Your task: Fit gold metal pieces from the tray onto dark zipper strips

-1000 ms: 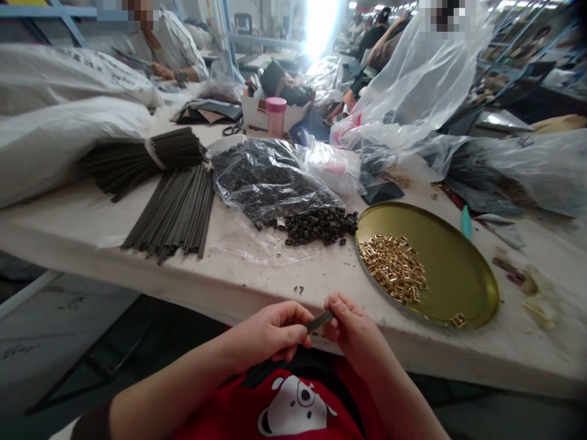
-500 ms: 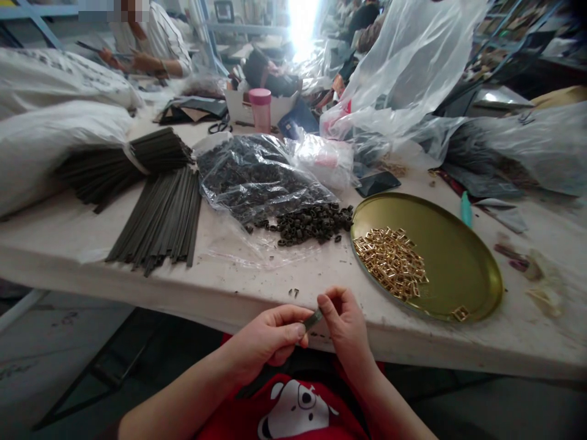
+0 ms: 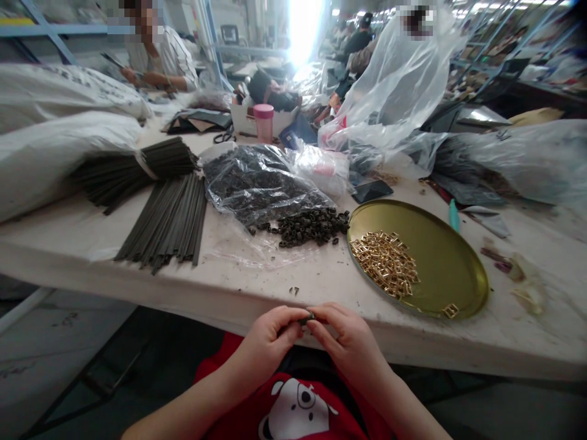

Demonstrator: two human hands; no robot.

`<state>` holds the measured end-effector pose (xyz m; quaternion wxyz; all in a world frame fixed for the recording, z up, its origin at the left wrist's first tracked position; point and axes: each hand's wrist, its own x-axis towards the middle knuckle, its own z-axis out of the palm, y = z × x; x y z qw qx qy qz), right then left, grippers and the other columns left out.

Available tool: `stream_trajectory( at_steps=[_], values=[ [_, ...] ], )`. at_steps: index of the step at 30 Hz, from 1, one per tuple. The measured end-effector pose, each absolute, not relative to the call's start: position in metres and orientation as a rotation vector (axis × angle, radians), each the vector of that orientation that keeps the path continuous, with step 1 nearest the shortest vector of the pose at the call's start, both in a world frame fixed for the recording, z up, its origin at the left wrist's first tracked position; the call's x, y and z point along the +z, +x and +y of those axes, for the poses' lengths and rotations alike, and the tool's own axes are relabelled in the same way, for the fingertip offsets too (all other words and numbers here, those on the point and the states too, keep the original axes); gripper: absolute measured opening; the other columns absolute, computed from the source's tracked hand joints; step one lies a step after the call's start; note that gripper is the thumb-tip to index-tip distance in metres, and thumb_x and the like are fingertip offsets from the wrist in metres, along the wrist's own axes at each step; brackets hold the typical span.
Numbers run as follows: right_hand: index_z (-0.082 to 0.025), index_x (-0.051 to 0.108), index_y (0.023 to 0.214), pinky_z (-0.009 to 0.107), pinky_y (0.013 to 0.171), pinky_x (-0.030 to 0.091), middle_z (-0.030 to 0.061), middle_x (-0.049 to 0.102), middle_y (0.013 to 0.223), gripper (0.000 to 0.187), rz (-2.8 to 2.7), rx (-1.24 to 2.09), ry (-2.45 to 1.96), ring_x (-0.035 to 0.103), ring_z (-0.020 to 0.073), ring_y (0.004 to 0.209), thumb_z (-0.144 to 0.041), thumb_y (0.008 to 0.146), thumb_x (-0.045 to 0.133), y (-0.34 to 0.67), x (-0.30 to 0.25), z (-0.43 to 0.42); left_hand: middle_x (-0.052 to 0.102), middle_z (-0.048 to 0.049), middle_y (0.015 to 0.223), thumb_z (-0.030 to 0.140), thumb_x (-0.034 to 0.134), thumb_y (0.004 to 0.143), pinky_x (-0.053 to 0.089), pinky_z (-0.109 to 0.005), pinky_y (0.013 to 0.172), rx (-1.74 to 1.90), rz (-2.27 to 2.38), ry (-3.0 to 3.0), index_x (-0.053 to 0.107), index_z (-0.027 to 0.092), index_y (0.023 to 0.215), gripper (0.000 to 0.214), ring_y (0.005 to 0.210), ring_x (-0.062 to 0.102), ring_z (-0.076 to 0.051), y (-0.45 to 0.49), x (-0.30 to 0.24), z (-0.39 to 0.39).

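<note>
Just over the table's front edge, my left hand [image 3: 271,337] and my right hand [image 3: 349,337] meet fingertip to fingertip. Both pinch one short dark strip [image 3: 307,318], mostly hidden by the fingers. Ahead lies a heap of small dark loops [image 3: 309,227], spilling from a clear plastic bag [image 3: 261,183] filled with more dark pieces. On the right, a round gold tray [image 3: 454,256] holds a pile of gold metal buckles [image 3: 387,264], with a single buckle [image 3: 450,311] apart near its front rim. Long dark strips [image 3: 167,223] lie fanned out at left.
Behind the loose strips is a tied bundle of strips [image 3: 169,160]. White sacks [image 3: 59,146] bulge at far left. Further back stand a pink-lidded jar [image 3: 263,125] and scissors [image 3: 224,135]. A teal tool [image 3: 454,215] lies beyond the tray. Another person [image 3: 160,58] works at back left.
My hands have drawn together, and the right fingers now close on the strip beside the left ones. Less of the strip shows. The camera view has tilted up slightly.
</note>
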<state>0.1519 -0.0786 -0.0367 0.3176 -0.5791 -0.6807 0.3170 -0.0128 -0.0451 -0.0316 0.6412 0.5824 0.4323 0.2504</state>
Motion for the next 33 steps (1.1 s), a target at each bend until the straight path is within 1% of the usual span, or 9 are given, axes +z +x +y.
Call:
stream_trajectory(
  at_steps=[4, 8, 11, 16, 20, 25, 28, 31, 33],
  values=[
    [-0.019, 0.066, 0.083, 0.026, 0.064, 0.044, 0.0046, 0.065, 0.075, 0.021, -1.932, 0.929, -1.470, 0.058, 0.0166, 0.070, -0.023, 0.086, 0.045, 0.159, -0.027, -0.081, 0.062, -0.0033, 0.084, 0.021, 0.047, 0.082, 0.043, -0.024, 0.074, 0.511, 0.980, 1.579, 0.066, 0.019, 0.091, 0.021, 0.078, 0.055, -0.015, -0.019, -0.033, -0.052],
    [-0.017, 0.065, 0.079, 0.025, 0.064, 0.043, 0.0047, 0.065, 0.074, 0.024, -2.024, 1.004, -1.428, 0.058, 0.0157, 0.068, -0.019, 0.086, 0.042, 0.161, -0.026, -0.085, 0.062, -0.0026, 0.083, 0.019, 0.049, 0.080, 0.043, -0.023, 0.073, 0.414, 0.975, 1.508, 0.066, 0.017, 0.089, 0.020, 0.077, 0.055, -0.015, -0.022, -0.029, -0.056],
    [-0.017, 0.065, 0.078, 0.025, 0.063, 0.043, 0.0038, 0.064, 0.071, 0.023, -1.941, 1.013, -1.449, 0.058, 0.0151, 0.066, -0.016, 0.084, 0.042, 0.159, -0.029, -0.088, 0.063, -0.0026, 0.084, 0.018, 0.050, 0.078, 0.043, -0.023, 0.071, 0.387, 0.981, 1.418, 0.065, 0.016, 0.089, 0.019, 0.076, 0.054, -0.015, -0.022, -0.025, -0.057],
    [-0.019, 0.066, 0.084, 0.024, 0.062, 0.043, 0.0029, 0.066, 0.075, 0.021, -1.793, 1.120, -1.418, 0.059, 0.0146, 0.067, -0.022, 0.084, 0.044, 0.158, -0.028, -0.090, 0.063, -0.0027, 0.084, 0.021, 0.051, 0.077, 0.042, -0.023, 0.073, 0.405, 0.998, 1.381, 0.066, 0.016, 0.087, 0.018, 0.077, 0.054, -0.015, -0.021, -0.020, -0.058],
    [-0.018, 0.065, 0.075, 0.022, 0.058, 0.041, 0.0013, 0.064, 0.067, 0.024, -1.717, 1.179, -1.414, 0.056, 0.0131, 0.062, -0.021, 0.084, 0.044, 0.157, -0.034, -0.089, 0.062, -0.0017, 0.078, 0.023, 0.054, 0.076, 0.041, -0.024, 0.070, 0.378, 0.967, 1.271, 0.067, 0.015, 0.086, 0.019, 0.074, 0.053, -0.014, -0.020, -0.020, -0.056],
    [-0.017, 0.060, 0.068, 0.021, 0.050, 0.039, -0.0003, 0.057, 0.056, 0.031, -1.395, 1.368, -1.396, 0.051, 0.0112, 0.052, -0.032, 0.086, 0.039, 0.153, -0.053, -0.087, 0.056, 0.0009, 0.064, 0.028, 0.060, 0.071, 0.038, -0.021, 0.060, 0.334, 0.986, 1.064, 0.067, 0.013, 0.086, 0.022, 0.062, 0.048, -0.011, -0.017, -0.022, -0.053],
    [-0.017, 0.055, 0.064, 0.022, 0.051, 0.038, -0.0010, 0.052, 0.054, 0.037, -1.315, 1.261, -1.449, 0.049, 0.0119, 0.051, -0.040, 0.086, 0.037, 0.158, -0.058, -0.082, 0.053, 0.0026, 0.062, 0.030, 0.062, 0.070, 0.037, -0.020, 0.057, 0.350, 1.010, 0.986, 0.067, 0.015, 0.089, 0.025, 0.058, 0.045, -0.009, -0.018, -0.020, -0.049],
    [-0.018, 0.052, 0.056, 0.024, 0.051, 0.035, -0.0015, 0.048, 0.051, 0.042, -1.364, 1.074, -1.596, 0.046, 0.0124, 0.051, -0.046, 0.085, 0.039, 0.166, -0.060, -0.076, 0.057, 0.0014, 0.068, 0.032, 0.060, 0.073, 0.038, -0.020, 0.059, 0.366, 0.974, 0.937, 0.066, 0.015, 0.097, 0.030, 0.060, 0.047, -0.009, -0.022, -0.018, -0.042],
    [-0.018, 0.057, 0.064, 0.024, 0.051, 0.034, -0.0017, 0.048, 0.051, 0.041, -1.346, 1.129, -1.609, 0.046, 0.0129, 0.051, -0.049, 0.084, 0.040, 0.169, -0.061, -0.071, 0.061, -0.0019, 0.077, 0.032, 0.057, 0.075, 0.040, -0.022, 0.065, 0.383, 0.958, 0.997, 0.065, 0.014, 0.100, 0.032, 0.068, 0.051, -0.012, -0.025, -0.021, -0.037]
  ],
)
